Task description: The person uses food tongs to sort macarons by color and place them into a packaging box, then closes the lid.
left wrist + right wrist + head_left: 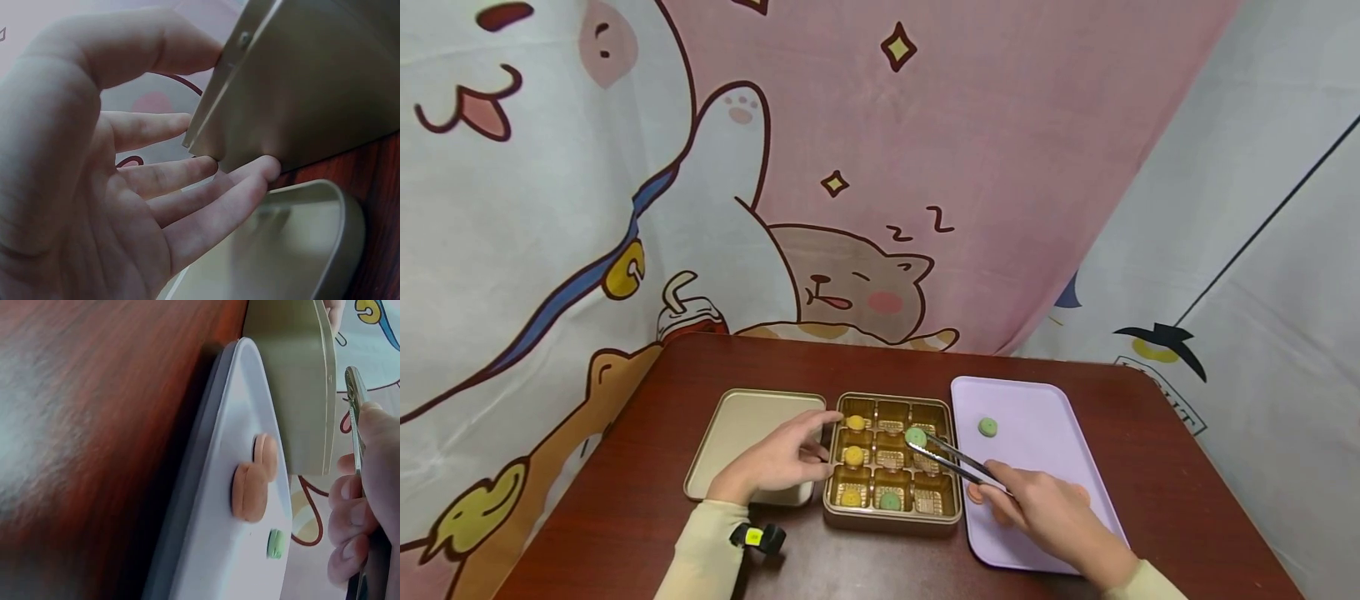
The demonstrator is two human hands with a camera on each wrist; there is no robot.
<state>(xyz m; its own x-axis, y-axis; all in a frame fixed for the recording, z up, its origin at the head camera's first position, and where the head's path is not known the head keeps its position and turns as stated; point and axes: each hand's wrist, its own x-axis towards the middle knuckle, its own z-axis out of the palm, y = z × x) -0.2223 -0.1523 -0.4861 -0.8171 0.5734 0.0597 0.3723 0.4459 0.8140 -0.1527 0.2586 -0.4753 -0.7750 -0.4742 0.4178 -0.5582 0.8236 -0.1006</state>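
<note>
Nearby, a gold lid (737, 429) and lilac tray (1045, 433) flank the gold box (891, 510); left hand (778, 460), fingers straight, steadies its edge; right hand (1048, 512) grips tongs (951, 458) pinching a green sweet (915, 436) over the box.

Dark wooden table (647, 500) — cartoon-cat curtain (700, 167) behind.

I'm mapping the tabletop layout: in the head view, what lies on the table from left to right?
Lid → left hand → gold box → tongs holding a green sweet → right hand → purple tray.
</note>
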